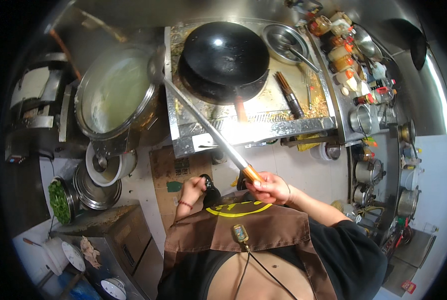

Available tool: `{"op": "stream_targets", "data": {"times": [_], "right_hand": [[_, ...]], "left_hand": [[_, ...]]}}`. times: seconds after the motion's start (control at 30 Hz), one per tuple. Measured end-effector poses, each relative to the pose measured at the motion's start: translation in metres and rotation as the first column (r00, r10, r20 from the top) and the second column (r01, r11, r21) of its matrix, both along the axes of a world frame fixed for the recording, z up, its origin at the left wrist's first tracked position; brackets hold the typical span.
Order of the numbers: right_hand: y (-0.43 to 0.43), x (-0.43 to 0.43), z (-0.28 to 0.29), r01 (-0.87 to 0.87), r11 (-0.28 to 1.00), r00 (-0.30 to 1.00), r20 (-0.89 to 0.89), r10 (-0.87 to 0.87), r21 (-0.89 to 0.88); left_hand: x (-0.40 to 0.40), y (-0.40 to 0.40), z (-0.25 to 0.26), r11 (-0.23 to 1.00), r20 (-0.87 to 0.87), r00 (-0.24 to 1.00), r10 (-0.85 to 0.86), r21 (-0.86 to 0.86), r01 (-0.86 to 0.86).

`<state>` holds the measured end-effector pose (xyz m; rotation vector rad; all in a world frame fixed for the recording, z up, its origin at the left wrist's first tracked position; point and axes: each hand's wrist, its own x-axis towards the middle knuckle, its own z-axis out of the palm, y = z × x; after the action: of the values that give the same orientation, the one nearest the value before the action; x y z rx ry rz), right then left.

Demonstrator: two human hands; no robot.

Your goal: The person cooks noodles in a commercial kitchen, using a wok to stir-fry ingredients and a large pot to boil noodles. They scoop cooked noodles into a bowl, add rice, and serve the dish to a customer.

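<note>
My right hand [271, 188] grips the orange-brown end of a long-handled metal ladle [210, 129]. The ladle slants up and left, its bowl over the right rim of a large pot [81, 117] of cloudy, pale green liquid. Whether bowl and rim touch, I cannot tell. Beside my apron [197, 232], my left hand [193, 192] has its fingers curled in, with nothing visible in them. A black wok [225, 56] sits on the stove [283, 105] ahead of me, its inside dark and shiny.
Right of the wok are a metal bowl [279, 37] with a ladle in it and a bundle of thin brown sticks [289, 95]. Sauce bottles and jars [345, 62] crowd the right shelf. A white bucket [126, 168] and leafy greens [60, 202] are at lower left, near a cabinet [127, 240].
</note>
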<state>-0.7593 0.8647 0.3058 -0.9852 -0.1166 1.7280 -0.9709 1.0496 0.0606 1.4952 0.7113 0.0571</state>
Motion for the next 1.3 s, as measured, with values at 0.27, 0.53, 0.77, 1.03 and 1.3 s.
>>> {"op": "stream_targets", "data": {"times": [0.27,0.53,0.77,1.03,1.3], "right_hand": [[-0.087,0.091,0.031,0.323,0.941,0.947,-0.033,-0.321,0.098],[-0.23,0.189,-0.026,0.502,0.865,0.681,0.621,-0.389,-0.008],[-0.249,0.271,-0.025,0.502,0.863,0.449,0.838,-0.312,0.053],[-0.245,0.288,-0.081,0.486,0.854,0.126,0.952,-0.278,0.184],[-0.165,0.261,-0.019,0.378,0.923,0.725,0.597,-0.344,0.072]], "left_hand": [[0.249,-0.035,0.103,0.263,0.245,0.86,0.448,-0.955,0.136],[0.345,-0.031,0.15,0.458,0.12,0.951,0.286,-0.889,-0.026],[0.36,-0.125,0.195,0.953,-0.068,0.956,0.287,-0.084,-0.292],[0.37,-0.143,0.2,0.961,-0.095,0.966,0.239,0.167,-0.221],[0.337,-0.094,0.187,0.888,-0.003,0.954,0.299,-0.365,-0.279]]}}
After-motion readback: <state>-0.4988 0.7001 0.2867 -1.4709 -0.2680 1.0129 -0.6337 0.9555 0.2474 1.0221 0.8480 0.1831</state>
